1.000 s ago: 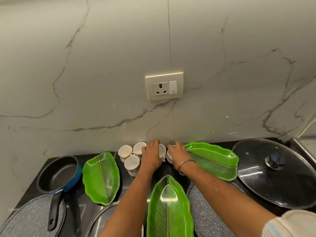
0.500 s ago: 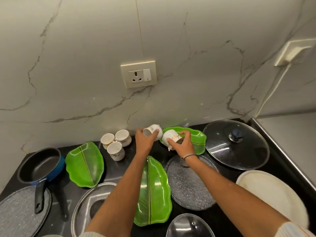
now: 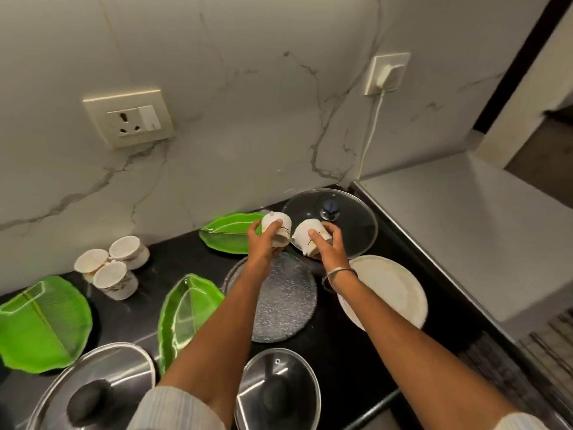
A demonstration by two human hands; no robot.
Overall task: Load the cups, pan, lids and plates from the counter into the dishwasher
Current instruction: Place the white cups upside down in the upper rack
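My left hand grips a white cup, tipped on its side, above the black counter. My right hand holds a second white cup beside it, also tipped. Three more white cups stand upright at the back left. Green leaf-shaped plates lie at the left, the middle and the back. A speckled grey plate and a white plate lie under my forearms. Glass lids rest at the back right, front left and front middle.
A marble wall with a socket and a plugged-in charger backs the counter. To the right is a grey steel surface, with a rack's edge showing at the far right.
Both hands have lifted a cup each from the group and carried them to the right, over the large glass lid. The view has swung right; the pan has left the frame.
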